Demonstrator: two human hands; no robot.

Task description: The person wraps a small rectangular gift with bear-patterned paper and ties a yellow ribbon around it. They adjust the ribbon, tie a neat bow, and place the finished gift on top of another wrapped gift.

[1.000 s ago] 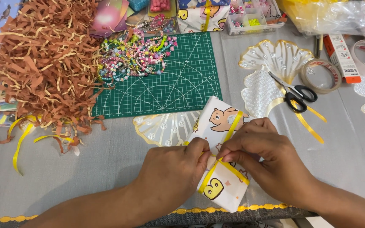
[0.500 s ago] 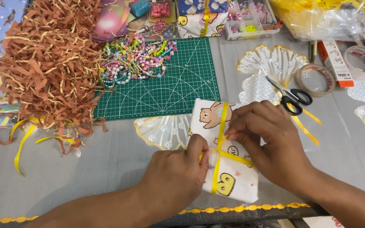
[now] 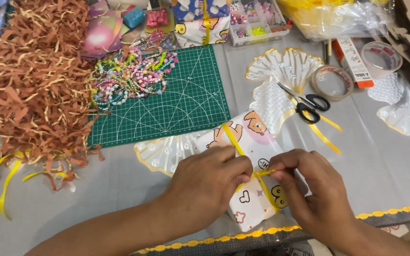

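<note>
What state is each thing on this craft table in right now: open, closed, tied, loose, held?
Wrapped gift box: closed, lying under both hands.
Yellow ribbon: crossed over the box, pinched at the crossing.
Left hand: gripping the ribbon.
Right hand: gripping the ribbon.
Scissors: closed, lying flat.
Tape roll: lying flat.
Bead box: open.
Paper shreds: loose heap.
Bead bracelets: piled on the cutting mat.

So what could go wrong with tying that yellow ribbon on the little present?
Both hands, left hand and right hand, pinch the yellow ribbon right at the crossing on the wrapped box. If a pinch loosens, the ribbon might slacken and slide off centre. The box lies near the table edge, so a hard tug could pull it off. The ribbon's tail runs under the scissors, which might get dragged along.
</note>
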